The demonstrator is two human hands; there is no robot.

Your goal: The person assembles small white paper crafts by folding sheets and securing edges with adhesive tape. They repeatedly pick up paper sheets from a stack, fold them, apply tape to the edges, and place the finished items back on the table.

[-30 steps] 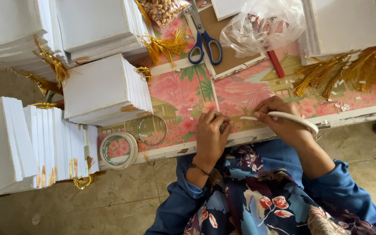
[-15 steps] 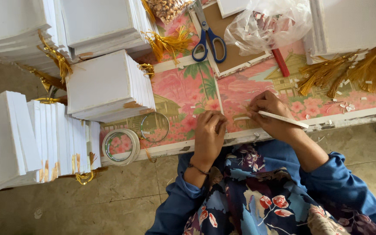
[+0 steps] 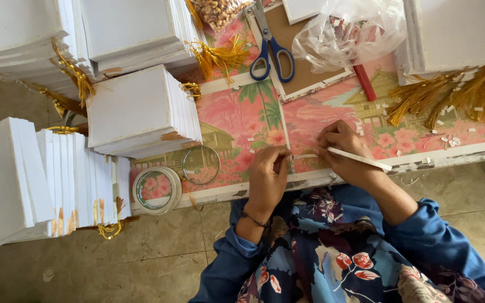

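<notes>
We look down on our 2 hands working at the near edge of the worktop (image 3: 242,118), which is covered with a pink flowered picture cloth. Our left hand (image 3: 269,173) rests on the cloth with its fingers curled, and the thumb and fingertips pinch the left end of a thin white strip (image 3: 360,159); that grip is closed on the strip. Our right hand (image 3: 341,150) lies just beside it, fingers folded over the same strip, so its grip is also closed on it. The strip runs from between the 2 hands out to the right, slanting slightly toward us, and its free end sticks out past the right wrist over the worktop's pale edge.

Left of the hands a clear tape ring (image 3: 201,165) lies flat on the cloth, and a white tape roll (image 3: 156,190) sits near it at the worktop's edge. Further left, stacks of white cards (image 3: 136,109) are piled up, some flat and some standing on edge, with gold tassels (image 3: 220,56) poking out between them. Beyond the hands lie blue-handled scissors (image 3: 270,47) on a brown board (image 3: 304,81), touching its left side. A crumpled clear plastic bag (image 3: 355,31) rests to their right, over a red stick (image 3: 364,82). More gold tassels (image 3: 450,95) spread along the right, with small white scraps scattered about them.
</notes>
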